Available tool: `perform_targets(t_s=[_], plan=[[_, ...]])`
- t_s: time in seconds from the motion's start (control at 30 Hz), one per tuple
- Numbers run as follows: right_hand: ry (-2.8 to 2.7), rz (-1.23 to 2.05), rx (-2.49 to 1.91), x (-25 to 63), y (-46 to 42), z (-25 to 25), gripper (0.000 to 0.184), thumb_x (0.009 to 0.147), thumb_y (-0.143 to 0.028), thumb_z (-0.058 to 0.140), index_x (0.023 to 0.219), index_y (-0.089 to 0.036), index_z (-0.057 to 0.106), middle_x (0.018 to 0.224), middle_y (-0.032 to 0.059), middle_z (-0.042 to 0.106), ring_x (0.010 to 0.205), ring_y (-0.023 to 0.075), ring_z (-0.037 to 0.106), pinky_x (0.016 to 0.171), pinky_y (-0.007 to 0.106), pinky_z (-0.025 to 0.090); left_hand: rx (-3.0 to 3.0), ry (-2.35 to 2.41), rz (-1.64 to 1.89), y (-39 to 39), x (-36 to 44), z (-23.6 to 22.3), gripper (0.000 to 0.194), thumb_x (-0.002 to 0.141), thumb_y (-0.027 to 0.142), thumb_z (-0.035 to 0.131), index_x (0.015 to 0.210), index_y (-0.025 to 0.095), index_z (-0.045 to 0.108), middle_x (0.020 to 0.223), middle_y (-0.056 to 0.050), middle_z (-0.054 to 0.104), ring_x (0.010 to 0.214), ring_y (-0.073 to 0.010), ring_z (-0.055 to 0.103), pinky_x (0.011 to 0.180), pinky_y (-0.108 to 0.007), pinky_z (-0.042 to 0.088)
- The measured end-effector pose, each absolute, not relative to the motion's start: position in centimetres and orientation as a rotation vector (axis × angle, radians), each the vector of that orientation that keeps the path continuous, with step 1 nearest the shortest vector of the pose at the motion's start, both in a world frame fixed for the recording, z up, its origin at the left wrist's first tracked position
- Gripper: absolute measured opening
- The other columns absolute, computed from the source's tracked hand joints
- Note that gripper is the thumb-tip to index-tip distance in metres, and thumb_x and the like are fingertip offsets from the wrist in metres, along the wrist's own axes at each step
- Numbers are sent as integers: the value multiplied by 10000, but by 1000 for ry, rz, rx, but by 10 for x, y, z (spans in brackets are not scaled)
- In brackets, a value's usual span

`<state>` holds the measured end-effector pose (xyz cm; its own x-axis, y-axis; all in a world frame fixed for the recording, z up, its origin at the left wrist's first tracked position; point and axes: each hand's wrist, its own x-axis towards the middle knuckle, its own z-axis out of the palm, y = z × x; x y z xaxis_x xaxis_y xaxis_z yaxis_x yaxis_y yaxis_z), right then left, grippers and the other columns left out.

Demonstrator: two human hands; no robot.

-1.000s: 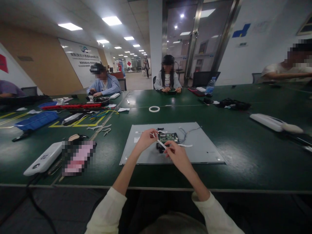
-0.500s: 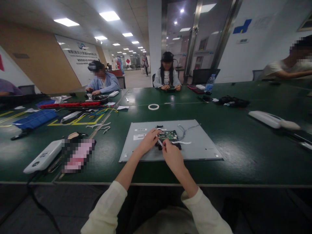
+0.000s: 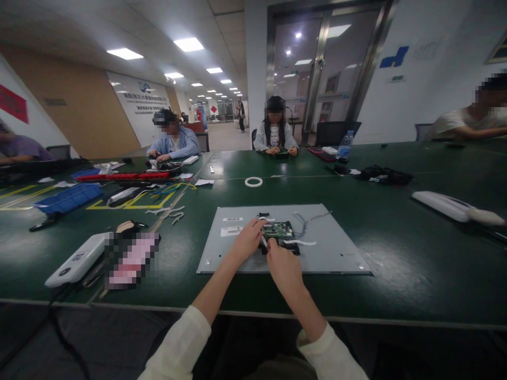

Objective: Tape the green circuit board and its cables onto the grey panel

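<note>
A flat grey metal-backed panel (image 3: 332, 257) lies on the table in front of me. Mounted near its middle is a green circuit board (image 3: 283, 228) with black parts around it. My left hand (image 3: 250, 237) is closed over the board's left edge, fingertips on it. Just below the board, my right hand (image 3: 284, 262) is closed in a pinch at a short white strip (image 3: 264, 241), which looks like a flat cable; its end is hidden by the fingers. Another white flat cable (image 3: 303, 243) extends right from the board. A grey wire bundle (image 3: 304, 224) curls behind it.
A roll of white tape (image 3: 253, 182) lies beyond the panel. To the left are a white power bank (image 3: 79, 259), a blurred pink item (image 3: 134, 261), grey clips (image 3: 174, 214) and a blue tray (image 3: 68, 198). A white device (image 3: 441, 206) lies right. Other people sit around the table.
The view has tilted up slightly, so everything sits lower in the picture. Both hands stay at the board, with the right fingers still pinched near the white strip.
</note>
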<state>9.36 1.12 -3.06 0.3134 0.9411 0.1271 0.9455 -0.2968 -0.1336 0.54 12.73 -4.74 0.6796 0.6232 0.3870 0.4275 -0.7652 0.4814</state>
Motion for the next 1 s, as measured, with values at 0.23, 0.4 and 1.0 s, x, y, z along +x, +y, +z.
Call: perform_targets(t_s=[0.23,0.4,1.0], plan=[[-1718,-84,-2422,97,1,-36,189,919,-182,359,1041,-171,502,742,93,664,694,230,673,554,255,436,2467,940,833,130,7,-54,385,826,120,463,1201,206,484,1061,-57,498,920,-175,542,876,-319,447],[-1699,-79,-2433,98,0,-36,179,907,-193,391,1051,-173,495,720,83,660,679,235,671,539,256,426,2379,982,887,131,7,-59,373,794,102,487,1155,194,475,1093,-61,471,850,-149,549,831,-296,459],[-1672,95,-2264,102,-4,-43,165,862,-177,426,916,-225,574,715,17,652,662,172,626,527,233,288,2248,1195,886,134,-5,-41,314,720,25,493,991,181,521,896,-21,524,786,-137,524,746,-265,435]])
